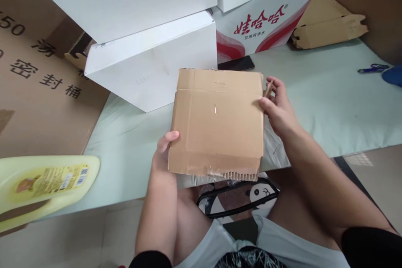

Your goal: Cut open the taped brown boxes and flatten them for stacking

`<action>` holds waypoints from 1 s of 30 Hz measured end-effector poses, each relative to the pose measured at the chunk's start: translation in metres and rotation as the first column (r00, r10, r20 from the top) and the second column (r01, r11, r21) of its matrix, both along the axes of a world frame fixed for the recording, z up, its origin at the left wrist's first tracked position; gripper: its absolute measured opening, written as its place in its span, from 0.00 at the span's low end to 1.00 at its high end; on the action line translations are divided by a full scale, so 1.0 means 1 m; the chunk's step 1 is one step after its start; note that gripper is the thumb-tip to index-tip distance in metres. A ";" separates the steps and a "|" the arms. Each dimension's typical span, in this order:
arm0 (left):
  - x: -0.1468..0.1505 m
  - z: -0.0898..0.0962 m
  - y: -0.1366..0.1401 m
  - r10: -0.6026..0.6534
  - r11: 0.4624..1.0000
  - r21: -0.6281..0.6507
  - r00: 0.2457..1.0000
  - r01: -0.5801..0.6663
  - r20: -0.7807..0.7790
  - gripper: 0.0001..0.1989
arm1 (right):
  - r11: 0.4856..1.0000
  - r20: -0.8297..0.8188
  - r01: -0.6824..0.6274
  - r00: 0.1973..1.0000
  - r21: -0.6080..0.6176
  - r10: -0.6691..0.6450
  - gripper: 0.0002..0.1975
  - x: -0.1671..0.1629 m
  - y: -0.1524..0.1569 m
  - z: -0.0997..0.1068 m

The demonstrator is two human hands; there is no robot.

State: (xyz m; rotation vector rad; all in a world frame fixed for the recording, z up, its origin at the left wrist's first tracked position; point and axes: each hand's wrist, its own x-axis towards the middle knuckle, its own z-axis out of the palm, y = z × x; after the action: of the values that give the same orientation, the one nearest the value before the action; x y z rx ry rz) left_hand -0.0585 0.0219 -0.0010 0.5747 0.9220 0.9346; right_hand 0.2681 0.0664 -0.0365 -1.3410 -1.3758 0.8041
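We face a green table [336, 104], boxes [157, 65] behind — cardboard [226, 127] between our left hand [162, 150] and right hand [280, 108], both gripping its edges.

Cardboard piece: a flat, plain brown, roughly square panel [220, 123]; its broad face is turned toward the viewer.
Creases: one is pressed across near the top, one down the left side; a lower band is also marked off by a fold line.
Bottom edge: torn toward the right, where the corrugated ribs are laid bare.
Face: marked by a small pale nick near the middle and short dents near the top.
Pose: held by both side edges, tilted slightly, over the near part of the green-covered table [125, 146].
Brown strip [269, 88]: pinched beside the right edge; whether it is attached cannot be told.
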 end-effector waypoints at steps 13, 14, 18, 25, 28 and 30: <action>0.005 0.004 0.022 -0.059 0.887 0.430 0.964 0.170 -0.259 0.36 | 0.878 -0.512 -0.435 0.810 -0.200 0.285 0.25 -0.010 -0.028 0.042; 0.005 0.005 0.020 -0.168 0.891 0.364 0.942 0.271 -0.291 0.38 | 0.865 -0.507 -0.445 0.814 -0.231 0.284 0.24 -0.013 -0.028 0.043; 0.001 0.004 0.013 -0.387 0.869 0.203 0.877 0.450 -0.286 0.40 | 0.873 -0.472 -0.398 0.850 -0.283 0.234 0.21 -0.017 -0.023 0.037; -0.006 0.003 0.020 -0.300 0.880 0.257 0.888 0.398 -0.348 0.41 | 0.906 -0.423 -0.327 0.885 -0.269 0.194 0.22 -0.016 -0.018 0.027; -0.005 0.002 0.022 -0.219 0.912 0.263 0.916 0.315 -0.337 0.40 | 0.928 -0.394 -0.280 0.904 -0.247 0.167 0.25 -0.017 -0.018 0.030; -0.004 0.001 0.024 -0.141 0.934 0.279 0.946 0.225 -0.291 0.38 | 0.931 -0.382 -0.263 0.911 -0.252 0.154 0.26 -0.017 -0.017 0.033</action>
State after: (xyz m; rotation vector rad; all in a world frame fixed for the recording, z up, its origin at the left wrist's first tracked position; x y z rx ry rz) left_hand -0.0628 0.0462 -0.0004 1.0596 0.9476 0.8473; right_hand 0.2511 0.0494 -0.0036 -1.2025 -1.1494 1.3780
